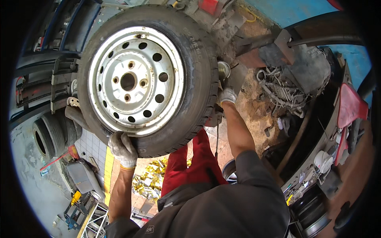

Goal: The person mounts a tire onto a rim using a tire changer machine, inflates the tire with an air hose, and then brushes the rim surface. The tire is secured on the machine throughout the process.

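A car wheel, a silver steel rim with a black tyre around it, stands tilted in front of me. My left hand, in a whitish work glove, is closed over the tyre's near lower-left edge, its fingers bent against the rubber. Beside the tyre's right side is my right hand, gloved as well. It lies close to a round metal part, and its fingers are largely hidden, so what it holds cannot be made out.
Used tyres lean at the left, below dark metal racks. Crumpled gold foil lies on the floor near my legs. To the right are a heap of cables, a red plastic piece and a dark wheel rim.
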Demonstrator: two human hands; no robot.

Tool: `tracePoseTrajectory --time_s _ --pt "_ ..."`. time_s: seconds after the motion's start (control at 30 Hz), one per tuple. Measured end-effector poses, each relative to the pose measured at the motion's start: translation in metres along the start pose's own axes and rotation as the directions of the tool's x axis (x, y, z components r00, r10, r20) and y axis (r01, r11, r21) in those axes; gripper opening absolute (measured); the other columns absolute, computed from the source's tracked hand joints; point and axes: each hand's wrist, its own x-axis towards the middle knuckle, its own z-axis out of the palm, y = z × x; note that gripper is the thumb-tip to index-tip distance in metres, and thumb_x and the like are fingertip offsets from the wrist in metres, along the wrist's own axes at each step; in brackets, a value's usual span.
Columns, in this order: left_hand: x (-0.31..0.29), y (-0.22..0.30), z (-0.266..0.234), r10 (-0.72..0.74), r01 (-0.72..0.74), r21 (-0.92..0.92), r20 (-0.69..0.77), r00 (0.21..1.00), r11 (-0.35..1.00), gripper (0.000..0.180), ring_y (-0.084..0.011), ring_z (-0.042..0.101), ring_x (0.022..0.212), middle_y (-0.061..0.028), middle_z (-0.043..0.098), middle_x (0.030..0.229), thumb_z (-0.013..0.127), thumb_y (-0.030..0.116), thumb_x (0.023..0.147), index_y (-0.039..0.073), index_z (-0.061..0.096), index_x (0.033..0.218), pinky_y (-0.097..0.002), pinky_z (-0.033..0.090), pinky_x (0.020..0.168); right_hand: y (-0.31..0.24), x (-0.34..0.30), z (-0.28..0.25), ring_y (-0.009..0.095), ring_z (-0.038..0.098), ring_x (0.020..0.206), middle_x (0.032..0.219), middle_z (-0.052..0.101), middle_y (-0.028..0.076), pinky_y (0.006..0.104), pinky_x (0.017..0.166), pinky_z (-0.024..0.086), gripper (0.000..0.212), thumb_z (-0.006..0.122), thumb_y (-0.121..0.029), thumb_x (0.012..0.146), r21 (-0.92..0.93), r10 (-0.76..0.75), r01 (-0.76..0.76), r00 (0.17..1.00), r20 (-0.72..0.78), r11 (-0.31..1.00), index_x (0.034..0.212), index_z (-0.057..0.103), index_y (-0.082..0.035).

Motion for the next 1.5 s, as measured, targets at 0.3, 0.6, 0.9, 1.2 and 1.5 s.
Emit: tracePoseTrajectory --time_s 0.3,0.6,0.9,1.2,1.5 --pt "-0.002 -0.009 0.002 -0.027 0.032 -0.055 0.088 0.996 0.998 0.023 -0.0435 0.062 0.090 -0.0230 0.066 0.099 0.054 0.017 0.107 -0.002 0.067 0.106 -0.0515 0.049 0.085 0.000 0.036 0.016 0.041 0.077 0.106 0.113 0.080 0.019 0.0543 0.086 0.061 0.044 0.065 -0.046 0.102 -0.124 -0.077 0.081 0.997 0.032 0.989 0.131 0.075 -0.015" --pt "0.001 -0.007 0.002 -0.007 0.011 -0.044 0.081 0.997 0.999 0.023 -0.0447 0.063 0.094 -0.0243 0.068 0.102 0.055 0.015 0.107 -0.003 0.067 0.109 -0.0525 0.049 0.088 0.018 -0.040 -0.060 0.053 0.069 0.101 0.107 0.074 0.030 0.0642 0.088 0.056 0.040 0.043 -0.038 0.111 0.218 -0.144 0.209 0.949 -0.279 0.953 0.125 0.068 -0.011" --pt "0.014 0.001 -0.004 0.035 -0.035 -0.016 0.041 0.999 0.999 0.017 -0.0422 0.064 0.094 -0.0211 0.069 0.101 0.059 0.015 0.104 0.000 0.068 0.107 -0.0514 0.049 0.088 0.103 -0.054 -0.097 0.050 0.071 0.103 0.111 0.076 0.030 0.0523 0.093 0.057 0.050 0.052 -0.041 0.112 0.357 -0.109 0.278 0.898 -0.427 0.892 0.121 0.074 0.002" --pt "0.007 0.000 -0.005 0.002 -0.005 -0.064 -0.047 0.999 0.998 0.009 -0.0390 0.065 0.089 -0.0158 0.068 0.095 0.066 0.014 0.100 0.006 0.069 0.103 -0.0495 0.049 0.083 -0.050 -0.255 -0.328 0.017 0.072 0.080 0.104 0.080 0.016 0.0329 0.069 0.059 0.044 0.068 -0.032 0.106 0.505 -0.328 0.714 0.684 -0.651 0.485 0.133 0.072 0.003" --pt "0.006 -0.005 -0.005 -0.007 -0.006 -0.141 -0.091 0.996 0.990 0.009 -0.0387 0.065 0.085 -0.0154 0.068 0.091 0.069 0.015 0.098 0.006 0.068 0.101 -0.0494 0.049 0.078 -0.113 -0.273 -0.347 0.014 0.066 0.056 0.075 0.074 0.009 0.0312 0.043 0.049 0.016 0.070 -0.018 0.103 0.051 -0.667 0.862 0.426 -0.611 0.504 0.104 0.079 -0.005"
